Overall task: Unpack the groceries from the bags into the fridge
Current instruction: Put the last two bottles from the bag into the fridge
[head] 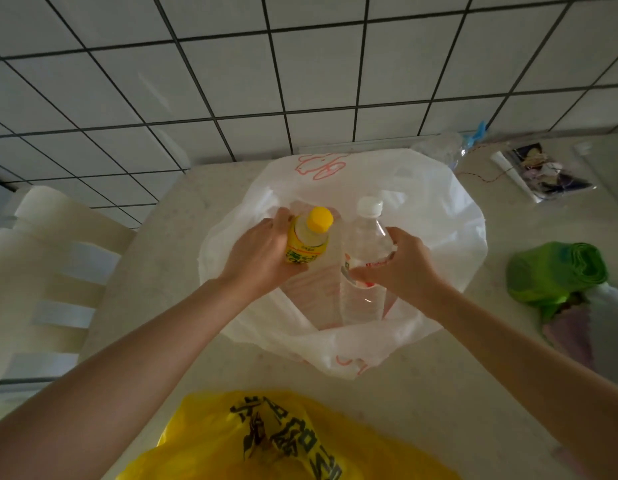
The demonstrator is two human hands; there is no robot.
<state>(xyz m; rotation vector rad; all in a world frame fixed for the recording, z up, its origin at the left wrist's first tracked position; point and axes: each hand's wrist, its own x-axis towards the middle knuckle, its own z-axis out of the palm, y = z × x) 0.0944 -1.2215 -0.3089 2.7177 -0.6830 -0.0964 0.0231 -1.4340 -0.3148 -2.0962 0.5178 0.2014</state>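
Observation:
A white plastic bag with red print lies wide on the pale table. My left hand grips a bottle with a yellow cap and yellow label, held upright over the bag's mouth. My right hand is wrapped around a clear water bottle with a white cap, also upright inside the bag. A yellow plastic bag with black print sits at the near edge of the table.
A green bag lies bunched at the right. Clear packets and a crumpled clear bottle rest at the back right. A white slatted chair stands left of the table, over the tiled floor.

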